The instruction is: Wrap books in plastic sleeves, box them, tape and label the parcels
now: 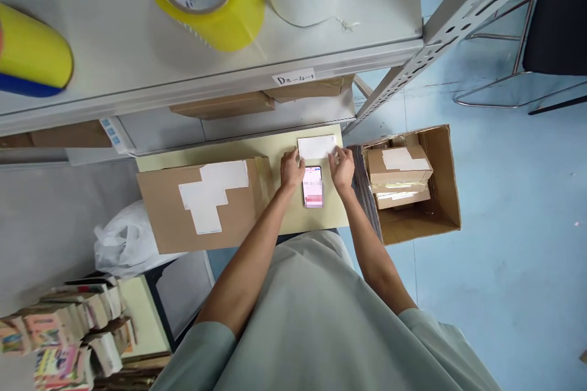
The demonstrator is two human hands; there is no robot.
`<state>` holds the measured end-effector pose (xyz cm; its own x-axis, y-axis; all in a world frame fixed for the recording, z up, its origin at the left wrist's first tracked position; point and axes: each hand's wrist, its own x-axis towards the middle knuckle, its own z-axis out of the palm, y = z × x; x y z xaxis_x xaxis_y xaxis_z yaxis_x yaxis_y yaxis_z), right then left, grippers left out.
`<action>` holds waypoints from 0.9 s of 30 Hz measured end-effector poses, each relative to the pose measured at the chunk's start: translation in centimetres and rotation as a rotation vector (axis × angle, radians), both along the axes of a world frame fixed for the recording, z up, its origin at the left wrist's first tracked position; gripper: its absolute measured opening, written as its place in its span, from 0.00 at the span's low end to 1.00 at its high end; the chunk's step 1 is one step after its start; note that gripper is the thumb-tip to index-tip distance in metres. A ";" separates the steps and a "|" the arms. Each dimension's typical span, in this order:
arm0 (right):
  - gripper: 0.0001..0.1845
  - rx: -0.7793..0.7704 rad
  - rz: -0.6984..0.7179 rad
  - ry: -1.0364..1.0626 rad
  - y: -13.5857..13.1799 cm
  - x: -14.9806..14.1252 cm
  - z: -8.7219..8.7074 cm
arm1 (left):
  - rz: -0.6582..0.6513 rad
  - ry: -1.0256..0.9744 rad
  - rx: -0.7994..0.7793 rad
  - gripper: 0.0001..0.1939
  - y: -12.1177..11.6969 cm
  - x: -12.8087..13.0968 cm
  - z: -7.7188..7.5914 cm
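A white paper slip (316, 147), possibly a stack of slips, lies flat near the far edge of the narrow cream table (332, 217). My left hand (291, 170) is at its lower left corner, fingers curled and touching the edge. At the lower right corner, my right hand (342, 168) pinches the paper between thumb and fingers. Between my wrists lies a phone (313, 186) with a lit pinkish screen. To the left sits a large closed cardboard box (160, 208) with several white slips stuck on top.
An open carton (452, 195) holding smaller boxes stands right of the table. Overhead, a grey metal shelf (114, 67) carries yellow tape (250, 9) and white tape (312, 3). A plastic bag (123, 238) and piled books (59, 324) are lower left. A black chair (557, 27) stands upper right.
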<state>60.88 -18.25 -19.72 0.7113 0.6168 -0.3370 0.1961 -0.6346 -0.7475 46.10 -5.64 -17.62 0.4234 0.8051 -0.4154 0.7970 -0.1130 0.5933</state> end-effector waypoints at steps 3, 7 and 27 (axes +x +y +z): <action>0.25 -0.002 0.010 0.013 0.0 -0.1 0.4 | 0.000 -0.009 0.007 0.24 -0.2 0.2 0.0; 0.24 -0.022 0.020 0.022 0.1 -0.2 0.8 | 0.018 -0.029 0.019 0.23 -0.5 0.5 0.1; 0.15 0.013 -0.224 -0.019 1.8 -0.3 1.4 | 0.526 -0.194 -0.107 0.08 0.0 2.0 0.1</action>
<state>60.55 -16.46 -18.30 0.8370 0.4472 -0.3154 0.0656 -0.6542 -0.7535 48.07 -5.61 -17.55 0.0537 0.8860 -0.4606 0.6048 0.3381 0.7211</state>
